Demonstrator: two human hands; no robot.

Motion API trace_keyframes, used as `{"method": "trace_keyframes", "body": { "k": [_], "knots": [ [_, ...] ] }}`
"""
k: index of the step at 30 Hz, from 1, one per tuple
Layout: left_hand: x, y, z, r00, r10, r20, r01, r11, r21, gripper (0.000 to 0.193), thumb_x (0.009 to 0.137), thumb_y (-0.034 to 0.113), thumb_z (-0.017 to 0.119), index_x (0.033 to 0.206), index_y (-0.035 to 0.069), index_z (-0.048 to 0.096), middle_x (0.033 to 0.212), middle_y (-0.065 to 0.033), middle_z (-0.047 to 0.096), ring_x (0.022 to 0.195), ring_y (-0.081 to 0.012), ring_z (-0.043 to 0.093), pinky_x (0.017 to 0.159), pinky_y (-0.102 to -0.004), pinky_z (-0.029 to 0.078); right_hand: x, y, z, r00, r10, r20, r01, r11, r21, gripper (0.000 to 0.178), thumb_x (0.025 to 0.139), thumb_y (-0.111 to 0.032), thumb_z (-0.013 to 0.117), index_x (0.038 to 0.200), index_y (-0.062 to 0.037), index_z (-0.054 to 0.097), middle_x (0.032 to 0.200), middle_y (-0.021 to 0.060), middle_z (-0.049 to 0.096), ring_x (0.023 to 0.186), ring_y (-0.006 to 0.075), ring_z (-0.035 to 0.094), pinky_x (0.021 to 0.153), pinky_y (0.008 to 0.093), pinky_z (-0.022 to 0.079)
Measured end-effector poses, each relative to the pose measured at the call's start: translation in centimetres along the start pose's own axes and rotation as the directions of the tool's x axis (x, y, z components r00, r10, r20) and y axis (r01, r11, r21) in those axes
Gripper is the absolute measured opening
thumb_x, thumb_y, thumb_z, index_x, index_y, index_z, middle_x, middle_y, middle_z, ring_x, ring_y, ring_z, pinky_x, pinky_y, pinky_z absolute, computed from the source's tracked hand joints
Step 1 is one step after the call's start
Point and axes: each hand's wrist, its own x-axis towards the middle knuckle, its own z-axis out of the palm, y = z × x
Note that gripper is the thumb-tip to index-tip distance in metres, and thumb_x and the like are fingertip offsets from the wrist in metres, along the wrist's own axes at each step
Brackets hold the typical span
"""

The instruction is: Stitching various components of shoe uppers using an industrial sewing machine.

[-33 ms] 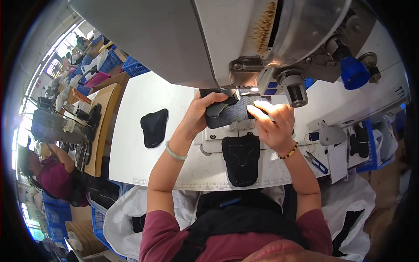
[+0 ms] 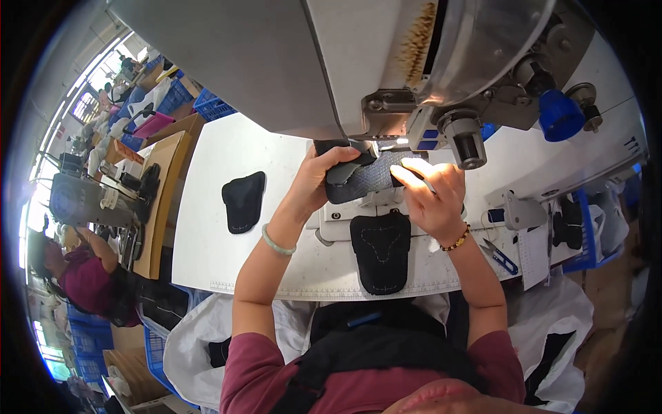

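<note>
A grey-and-black fabric piece [image 2: 372,178] with a textured surface lies under the head of a sewing machine [image 2: 262,55]. My left hand [image 2: 312,178] is closed on its left end, thumb on top of a dark folded flap. At the right end my right hand [image 2: 438,196] pinches the edge between thumb and fingers, close to the machine's needle area, which is mostly hidden. Just in front of the hands lies a black fabric piece [image 2: 380,254] with pale marking lines. Farther left on the white table [image 2: 200,241] rests a similar black piece [image 2: 243,202].
Thread snips [image 2: 501,257] lie right of my right forearm, beside a white card [image 2: 534,257]. A ruler strip runs along the table's front edge. A blue crate [image 2: 592,231] stands at the right. On the left, a co-worker [image 2: 89,283] sits near another machine.
</note>
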Motion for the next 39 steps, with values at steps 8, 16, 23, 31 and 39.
{"method": "trace_keyframes", "body": {
  "k": [8, 16, 23, 31, 39],
  "knots": [
    [-1.3, -1.2, 0.5, 0.995, 0.093, -0.033, -0.096, 0.99, -0.105, 0.021, 0.081, 0.011, 0.061, 0.099, -0.001, 0.058, 0.091, -0.0064, 0.061, 0.079, -0.012, 0.061, 0.071, -0.0249, 0.051, 0.2, -0.3, 0.0, 1.0, -0.006, -0.01, 0.006, 1.0, 0.008, 0.031, 0.071, -0.007, 0.064, 0.101, -0.0158, 0.065, 0.096, -0.0034, 0.058, 0.066, 0.0138, 0.044, 0.063, 0.0283, 0.032],
    [-2.7, -2.8, 2.7, 0.941, 0.312, -0.128, -0.322, 0.945, -0.065, 0.02, 0.084, 0.006, 0.053, 0.102, -0.001, 0.057, 0.096, -0.0067, 0.062, 0.084, -0.0129, 0.061, 0.074, -0.0247, 0.05, -0.3, -0.1, 0.1, 0.999, 0.041, 0.02, -0.041, 0.999, 0.002, 0.039, 0.067, 0.003, 0.061, 0.101, -0.0157, 0.066, 0.101, -0.0013, 0.06, 0.076, 0.0166, 0.05, 0.071, 0.0303, 0.037],
    [-2.8, -3.6, 3.9, 0.91, 0.305, -0.279, -0.368, 0.906, -0.21, 0.008, 0.083, 0.007, 0.059, 0.089, 0.002, 0.06, 0.084, -0.0011, 0.059, 0.075, -0.0085, 0.058, 0.066, -0.0221, 0.047, -0.1, -0.7, 0.1, 1.0, 0.012, -0.005, -0.012, 1.0, 0.001, 0.035, 0.069, -0.005, 0.063, 0.102, -0.018, 0.065, 0.103, -0.0045, 0.059, 0.078, 0.0154, 0.048, 0.07, 0.0308, 0.035],
    [-3.1, -5.6, 6.8, 0.73, 0.561, -0.39, -0.568, 0.816, 0.108, 0.016, 0.085, 0.006, 0.055, 0.1, 0.0, 0.058, 0.093, -0.0029, 0.058, 0.085, -0.0105, 0.054, 0.078, -0.0235, 0.042, -1.0, 0.0, 1.0, 0.995, -0.047, -0.089, 0.049, 0.998, 0.025, 0.034, 0.067, -0.006, 0.062, 0.1, -0.0179, 0.062, 0.106, -0.0034, 0.059, 0.097, 0.0171, 0.053, 0.084, 0.0329, 0.038],
    [-4.8, -6.1, 4.1, 0.742, 0.625, -0.241, -0.463, 0.739, 0.49, 0.018, 0.086, 0.005, 0.048, 0.1, -0.005, 0.054, 0.099, -0.0126, 0.056, 0.095, -0.0227, 0.052, 0.089, -0.0337, 0.039, -1.0, 1.4, 0.2, 0.996, -0.087, 0.005, 0.083, 0.962, 0.26, 0.04, 0.062, 0.0, 0.061, 0.101, -0.0098, 0.057, 0.107, 0.003, 0.062, 0.098, 0.0228, 0.058, 0.088, 0.0381, 0.043]
  ]
}}
